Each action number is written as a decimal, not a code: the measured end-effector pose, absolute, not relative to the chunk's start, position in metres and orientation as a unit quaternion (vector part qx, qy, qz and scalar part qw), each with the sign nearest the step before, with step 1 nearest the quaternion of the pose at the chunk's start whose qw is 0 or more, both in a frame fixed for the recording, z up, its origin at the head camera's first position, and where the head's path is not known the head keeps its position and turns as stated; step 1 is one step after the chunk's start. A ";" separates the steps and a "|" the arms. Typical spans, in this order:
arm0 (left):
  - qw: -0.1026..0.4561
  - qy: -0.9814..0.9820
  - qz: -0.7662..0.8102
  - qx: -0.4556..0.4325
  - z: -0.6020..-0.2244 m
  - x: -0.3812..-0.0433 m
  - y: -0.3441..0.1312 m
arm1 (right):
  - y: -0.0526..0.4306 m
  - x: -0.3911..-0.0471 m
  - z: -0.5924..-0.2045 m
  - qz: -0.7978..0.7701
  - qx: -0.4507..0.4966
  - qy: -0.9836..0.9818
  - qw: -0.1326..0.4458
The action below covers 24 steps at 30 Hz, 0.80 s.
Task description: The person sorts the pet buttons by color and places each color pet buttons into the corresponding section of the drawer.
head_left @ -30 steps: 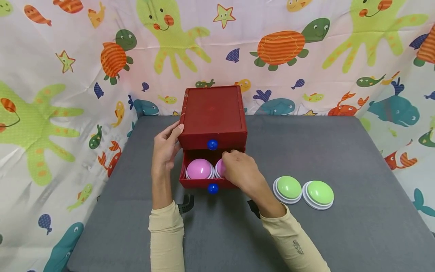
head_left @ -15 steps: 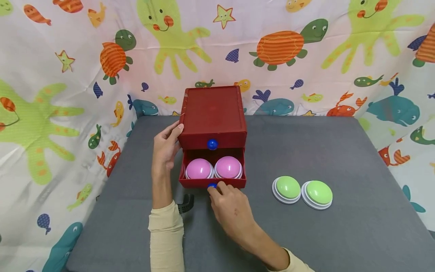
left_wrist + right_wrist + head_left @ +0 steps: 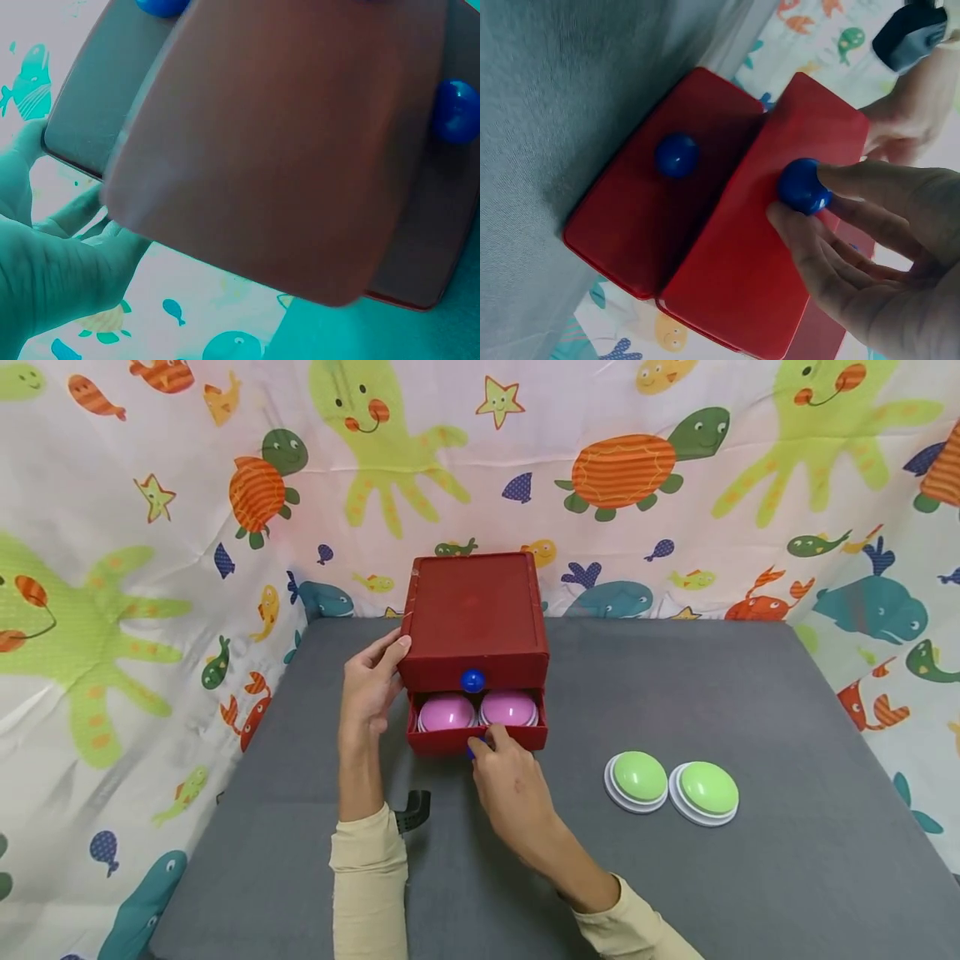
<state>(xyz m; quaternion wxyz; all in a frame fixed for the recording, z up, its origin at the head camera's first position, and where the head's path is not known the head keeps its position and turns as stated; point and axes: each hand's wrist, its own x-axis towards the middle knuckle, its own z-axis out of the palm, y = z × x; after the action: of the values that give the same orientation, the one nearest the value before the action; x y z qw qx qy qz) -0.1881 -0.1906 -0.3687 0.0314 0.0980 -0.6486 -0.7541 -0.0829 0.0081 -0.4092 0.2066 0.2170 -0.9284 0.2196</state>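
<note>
Pinching the round blue knob [image 3: 801, 184], the right hand [image 3: 513, 787] was at the partly open red lower drawer [image 3: 438, 742]; two pink white-rimmed domes [image 3: 447, 712] sat inside. Left hand [image 3: 367, 687], unclenched, touched the red box [image 3: 474, 610].

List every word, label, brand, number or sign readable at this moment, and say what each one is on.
None: no readable text shows in any of the three views.
The red box, its lower drawer, the pink buttons and the green buttons show no lettering.
The backdrop cloth shows printed pictures, with no words that I can see.
Any marking on the black wrist piece is too small to read.
</note>
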 end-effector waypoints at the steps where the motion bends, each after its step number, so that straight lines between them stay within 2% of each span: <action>1: 0.032 -0.649 -0.753 0.100 -0.369 -0.188 -0.190 | 0.007 -0.087 -0.410 0.219 0.215 -0.929 0.206; 12: 0.031 -0.650 -0.752 0.105 -0.371 -0.190 -0.191 | 0.002 -0.130 -0.423 0.244 0.221 -0.912 0.246; 24: 0.036 -0.650 -0.753 0.102 -0.370 -0.191 -0.191 | 0.013 -0.135 -0.437 0.291 0.225 -0.900 0.233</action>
<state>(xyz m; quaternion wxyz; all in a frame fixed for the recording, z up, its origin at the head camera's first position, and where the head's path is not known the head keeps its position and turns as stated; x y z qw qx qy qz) -0.1908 -0.1915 -0.3698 0.0356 0.1016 -0.6497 -0.7525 -0.1353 0.0133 -0.4369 0.2326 0.2251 -0.9003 0.2910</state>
